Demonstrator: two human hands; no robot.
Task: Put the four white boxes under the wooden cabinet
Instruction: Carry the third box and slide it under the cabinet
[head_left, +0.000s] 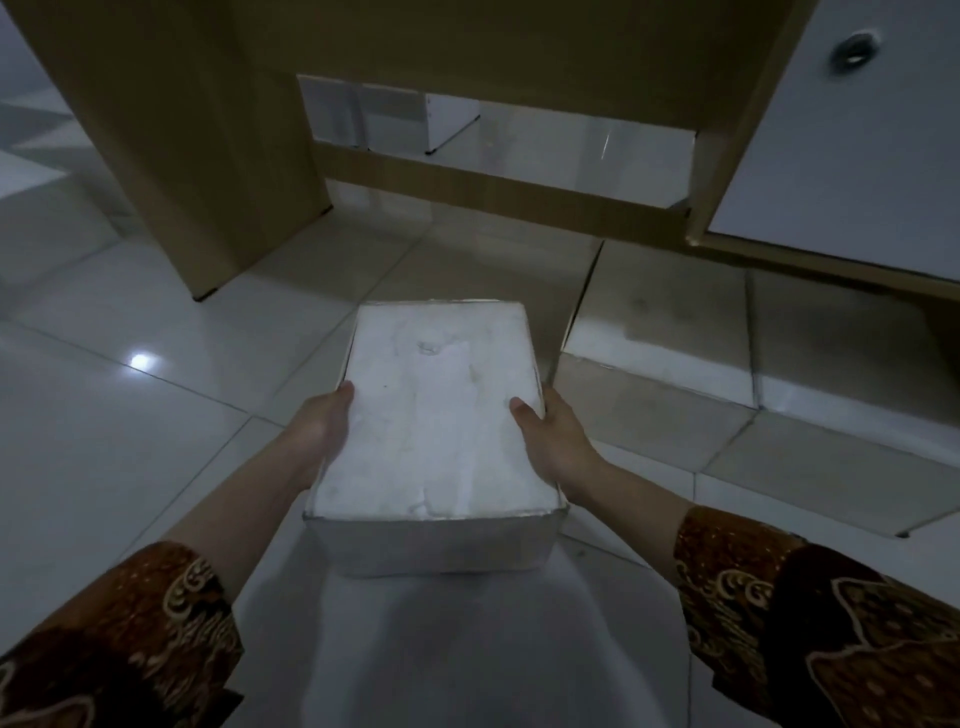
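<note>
A: Both hands are on one white rectangular box (434, 415), held in the air over the glossy white tiled floor (104, 395), in front of the light wooden cabinet (208, 130).

B: Which way does it lie?

A: Its long axis runs straight away from the person, with the far short end pointing at the open gap under the cabinet. The broad white top faces up and looks level.

B: And the grip?

A: The left hand (319, 431) clamps the left long side and the right hand (556, 441) the right one. Each thumb lies over the top edge; the rest of the fingers wrap down out of sight, so I cannot tell how they are spread.

B: How many boxes?

A: One in hand. To the right, two more pale flat boxes (654, 332) lie side by side on the floor, touching, partly beneath the cabinet's white door (857, 156). I count three; no fourth is clear.
</note>
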